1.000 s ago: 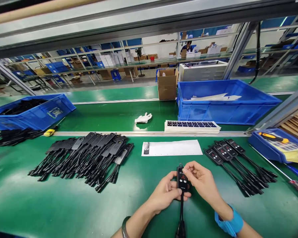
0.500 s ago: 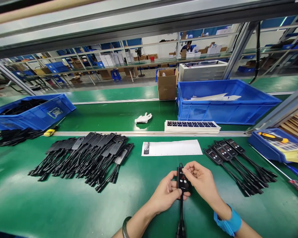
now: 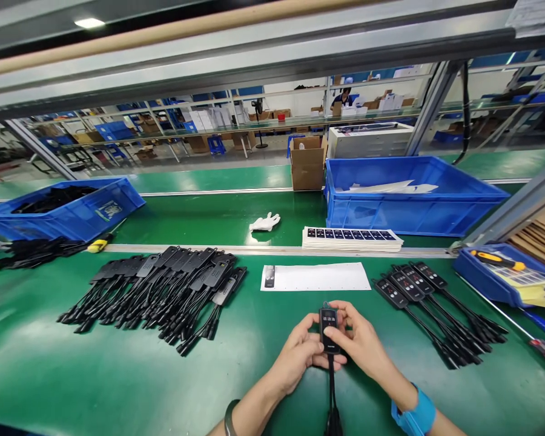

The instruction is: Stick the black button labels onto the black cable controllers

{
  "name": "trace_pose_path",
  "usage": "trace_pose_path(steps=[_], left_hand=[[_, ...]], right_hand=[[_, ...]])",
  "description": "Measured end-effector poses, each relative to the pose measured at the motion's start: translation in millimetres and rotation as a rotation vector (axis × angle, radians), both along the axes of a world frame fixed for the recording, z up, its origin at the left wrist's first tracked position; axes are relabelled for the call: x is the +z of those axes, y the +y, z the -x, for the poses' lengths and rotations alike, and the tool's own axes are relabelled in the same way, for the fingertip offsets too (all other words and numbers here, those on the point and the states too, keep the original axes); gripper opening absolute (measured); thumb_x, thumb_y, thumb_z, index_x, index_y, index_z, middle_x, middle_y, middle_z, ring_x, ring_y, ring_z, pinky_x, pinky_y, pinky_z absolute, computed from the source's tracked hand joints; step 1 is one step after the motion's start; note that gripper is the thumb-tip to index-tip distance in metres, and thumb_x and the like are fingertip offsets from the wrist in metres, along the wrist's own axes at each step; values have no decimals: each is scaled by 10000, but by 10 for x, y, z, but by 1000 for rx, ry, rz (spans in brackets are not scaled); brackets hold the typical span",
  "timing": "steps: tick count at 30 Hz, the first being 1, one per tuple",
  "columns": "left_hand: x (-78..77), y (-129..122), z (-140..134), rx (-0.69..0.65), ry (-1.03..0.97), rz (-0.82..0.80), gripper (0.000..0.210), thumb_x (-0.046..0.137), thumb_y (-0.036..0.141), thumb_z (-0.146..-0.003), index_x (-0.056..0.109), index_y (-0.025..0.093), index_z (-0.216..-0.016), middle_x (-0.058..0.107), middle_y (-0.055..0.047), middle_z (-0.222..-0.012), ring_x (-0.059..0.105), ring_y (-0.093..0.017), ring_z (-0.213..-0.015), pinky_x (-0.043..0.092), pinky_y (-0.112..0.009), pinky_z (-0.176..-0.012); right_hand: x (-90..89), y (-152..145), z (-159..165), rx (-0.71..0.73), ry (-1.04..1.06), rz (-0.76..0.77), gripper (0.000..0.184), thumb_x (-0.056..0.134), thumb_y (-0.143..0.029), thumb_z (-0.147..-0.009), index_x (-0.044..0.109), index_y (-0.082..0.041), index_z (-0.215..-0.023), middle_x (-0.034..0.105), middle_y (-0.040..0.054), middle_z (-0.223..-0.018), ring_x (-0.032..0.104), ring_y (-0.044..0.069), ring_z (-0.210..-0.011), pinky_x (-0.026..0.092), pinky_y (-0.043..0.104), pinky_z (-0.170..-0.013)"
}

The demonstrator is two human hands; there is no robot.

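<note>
A black controller box with cables [image 3: 329, 339] is held over the bench near the front, its cables hanging toward me. My left hand [image 3: 300, 352] is closed round its left side, fingers passing beneath. On the right side, my right hand [image 3: 361, 339] grips it too, with the thumb pressed on the label face and fingers behind the top. Beyond the hands lies a white label sheet [image 3: 318, 277] with one dark label [image 3: 269, 277] at its left end. Several labelled controllers [image 3: 411, 283] lie to the right, and a large pile of controllers without visible labels [image 3: 163, 278] lies left.
A stack of label sheets [image 3: 352, 239] and a white glove [image 3: 265, 223] lie farther back. Blue bins stand at back right [image 3: 409, 209] and back left [image 3: 113, 209]. A small blue tray [image 3: 490, 281] and a screwdriver [image 3: 542, 351] are at right.
My right thumb has moved down from the top of the controller's label to its middle, and the right fingers now reach behind the top. The view has tilted up slightly.
</note>
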State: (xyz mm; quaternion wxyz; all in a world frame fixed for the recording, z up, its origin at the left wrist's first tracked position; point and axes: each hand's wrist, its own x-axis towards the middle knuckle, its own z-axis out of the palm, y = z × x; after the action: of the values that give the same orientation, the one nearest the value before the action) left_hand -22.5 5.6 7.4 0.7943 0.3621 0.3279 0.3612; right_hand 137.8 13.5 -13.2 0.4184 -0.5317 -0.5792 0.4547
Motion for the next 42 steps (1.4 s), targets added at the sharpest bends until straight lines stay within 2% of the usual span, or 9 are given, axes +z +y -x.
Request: trace_pose_path(steps=[6,11,17,21,24,31,35,39,42], left_hand=[[24,22,16,76,-22,13,260,529,318,-812,493,162,-1017,697,-59,-779,697,-187,-690,524,-255,-606],[-40,6,-37,111,169,-101,416,551,472,-838,435,170,-1100,691,-53,-766,689,-178,-606,525,-253,-555],[-96,19,-68,112,201,-126,456,581,529,-803,421,169,-1033,692,-81,-843,682,-186,-579,529,-294,-550],[-88,22,-45,117,14,-88,562,533,516,-845,349,180,-1256,679,-116,-1026,690,-214,-808,525,-360,-735],[-88,30,25,15,-29,-213,712,426,569,-881,173,185,-1425,607,-152,-1212,612,-229,-1044,462,-420,-910],[-100,278,299,99,864,-868,565,493,435,-877,368,223,-1386,412,-123,-1438,353,-268,-1332,290,-490,-1101],[-92,427,348,26,1183,-989,601,551,418,-832,419,147,-1352,218,-151,-1531,106,-299,-1425,185,-512,-1148],[-65,434,321,-57,1266,-997,687,568,457,-818,366,129,-1386,192,-176,-1531,96,-302,-1421,198,-504,-1147],[-53,390,289,-82,1285,-983,716,583,481,-807,359,131,-1391,228,-196,-1517,117,-324,-1414,224,-511,-1135]], right_hand=[[-3,-91,71,157,-16,-25,828,748,-303,-654,362,-229,-1383,615,79,-1160,613,241,-933,528,349,-781],[-28,-69,60,130,-5,-61,478,450,-396,-903,474,-207,-1341,602,109,-1261,572,259,-1112,459,415,-948],[-96,-59,120,112,-103,-159,429,391,-365,-934,516,-208,-1313,610,113,-1245,556,258,-1150,439,423,-989],[-53,-82,139,86,-271,-255,547,474,-316,-895,364,-221,-1422,552,113,-1239,570,247,-1091,522,377,-886],[46,-44,19,65,-418,-367,529,445,-258,-907,340,-223,-1425,527,105,-1169,592,223,-999,545,338,-826],[254,216,-719,-219,-1205,-402,410,464,-128,-843,536,-11,-1229,550,173,-944,593,303,-834,531,408,-704],[243,293,-987,-274,-1525,-337,347,502,-53,-792,626,-6,-1112,601,190,-881,592,332,-814,512,411,-639],[319,381,-935,-220,-1515,-329,406,535,-67,-779,607,-25,-1176,612,205,-984,581,350,-842,499,423,-633],[450,562,-630,-61,-1279,-369,399,507,-147,-830,596,-71,-1211,614,191,-1038,573,349,-893,482,445,-719]])
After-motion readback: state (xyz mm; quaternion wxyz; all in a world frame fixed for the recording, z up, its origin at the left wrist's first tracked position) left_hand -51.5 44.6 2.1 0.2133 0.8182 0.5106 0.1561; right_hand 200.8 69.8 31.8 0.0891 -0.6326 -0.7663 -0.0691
